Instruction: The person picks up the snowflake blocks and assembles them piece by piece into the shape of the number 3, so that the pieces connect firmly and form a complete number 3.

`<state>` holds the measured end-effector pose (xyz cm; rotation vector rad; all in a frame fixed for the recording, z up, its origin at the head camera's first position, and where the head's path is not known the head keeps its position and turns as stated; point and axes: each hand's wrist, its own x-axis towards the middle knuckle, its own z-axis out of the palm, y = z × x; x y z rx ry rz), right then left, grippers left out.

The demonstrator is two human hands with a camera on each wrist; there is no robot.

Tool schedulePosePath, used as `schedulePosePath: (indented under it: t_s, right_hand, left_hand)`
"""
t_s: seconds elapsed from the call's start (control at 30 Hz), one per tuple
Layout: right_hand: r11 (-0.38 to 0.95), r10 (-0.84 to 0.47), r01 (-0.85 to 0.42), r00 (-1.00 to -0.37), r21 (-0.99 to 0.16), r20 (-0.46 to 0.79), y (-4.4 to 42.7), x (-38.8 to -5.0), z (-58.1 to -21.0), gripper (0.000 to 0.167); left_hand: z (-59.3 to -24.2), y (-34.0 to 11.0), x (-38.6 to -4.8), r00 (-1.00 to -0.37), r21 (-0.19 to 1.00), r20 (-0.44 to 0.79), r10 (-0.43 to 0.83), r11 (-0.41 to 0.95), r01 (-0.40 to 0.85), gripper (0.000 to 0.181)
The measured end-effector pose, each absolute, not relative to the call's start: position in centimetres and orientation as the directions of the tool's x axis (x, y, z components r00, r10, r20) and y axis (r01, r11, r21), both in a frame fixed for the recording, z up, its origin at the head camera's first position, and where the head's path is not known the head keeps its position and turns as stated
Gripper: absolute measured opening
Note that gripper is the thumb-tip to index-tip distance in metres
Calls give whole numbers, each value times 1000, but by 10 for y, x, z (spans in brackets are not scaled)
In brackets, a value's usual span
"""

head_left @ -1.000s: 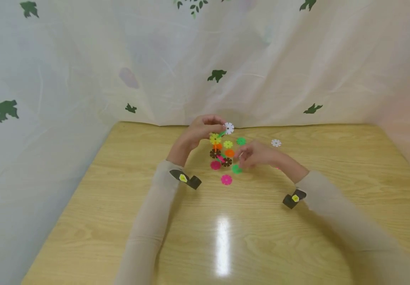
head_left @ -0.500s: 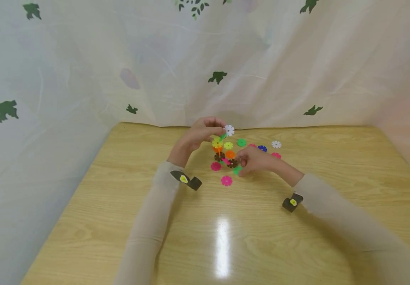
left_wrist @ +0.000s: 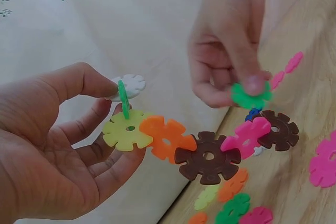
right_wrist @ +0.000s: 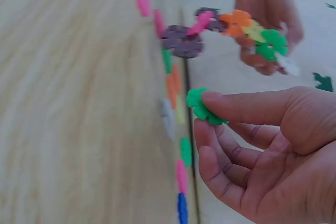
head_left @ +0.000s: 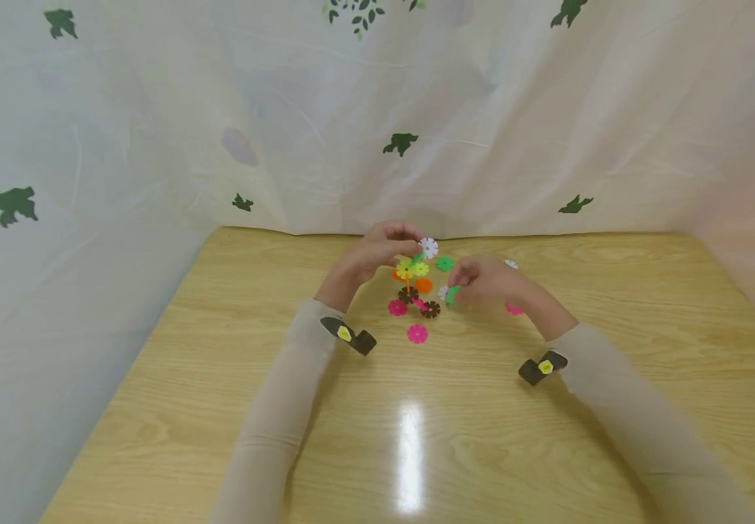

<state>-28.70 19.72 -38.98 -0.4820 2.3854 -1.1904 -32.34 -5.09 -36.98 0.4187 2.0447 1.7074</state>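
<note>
My left hand (head_left: 377, 256) pinches the white flower-shaped disc (left_wrist: 135, 83) at the end of a chain of slotted plastic discs. After the white come a green disc (left_wrist: 123, 99), a yellow (left_wrist: 118, 132), an orange (left_wrist: 176, 142), a brown (left_wrist: 197, 166), a pink (left_wrist: 247, 134) and another brown disc (left_wrist: 278, 134). The chain hangs above the table. Between thumb and fingers, my right hand (head_left: 487, 282) grips a loose green disc (right_wrist: 198, 103), to the right of the chain's far brown end and apart from it.
Loose discs lie on the wooden table (head_left: 233, 407): a pink one (head_left: 418, 334) in front, another pink (head_left: 397, 308), an orange (head_left: 424, 286), a green (head_left: 445, 263) and a white (head_left: 443, 292). More lie behind my right hand. A patterned curtain (head_left: 325, 175) closes the back.
My right hand has taken hold of the green disc on the table and lifted it up and to the right. My left hand has shifted slightly right and nearer with the chain.
</note>
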Motion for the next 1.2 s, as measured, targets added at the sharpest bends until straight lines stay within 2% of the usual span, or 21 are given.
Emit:
schedulePosePath:
  t_s: [0.2, 0.4, 0.93, 1.2]
  right_hand:
    - [503, -379, -48, -909, -863, -171, 203, -291, -371, 29]
    - [445, -305, -45, -947, -894, -104, 203, -291, -366, 33]
    - [359, -243, -83, -970, -930, -8, 197, -289, -374, 26]
    - [334, -209, -113, -977, -936, 44, 193, -288, -377, 23]
  left_hand:
    - [-373, -46, -323, -845, 971, -173, 507, 230, -60, 14]
    - [-375, -43, -322, -836, 967, -186, 517, 249, -61, 14]
    - [-382, -44, -324, -843, 981, -117, 525, 195, -15, 26]
    - [-380, -42, -324, -851, 979, -125, 510, 201, -23, 25]
